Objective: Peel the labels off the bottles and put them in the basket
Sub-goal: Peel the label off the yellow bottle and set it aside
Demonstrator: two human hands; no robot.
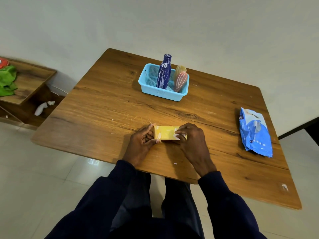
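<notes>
Four bottles: one yellow bottle (165, 132), one dark blue bottle (164, 73), one pink bottle (180, 81) and one yellowish bottle (180, 68), partly hidden behind the pink. One basket (160, 94). One blue packet (255, 133). One table (103, 104). Two hands: left hand (141, 142), right hand (191, 140). One wooden shelf (29, 80).

A yellow plastic bottle (165, 132) streaked with white label scraps (159, 135) lies on its side near the wooden surface's (103, 109) front edge, while a dark blue bottle (164, 73) and a peach-pink ribbed bottle (180, 80) stand in the light blue plastic basket (162, 94) farther back.
</notes>
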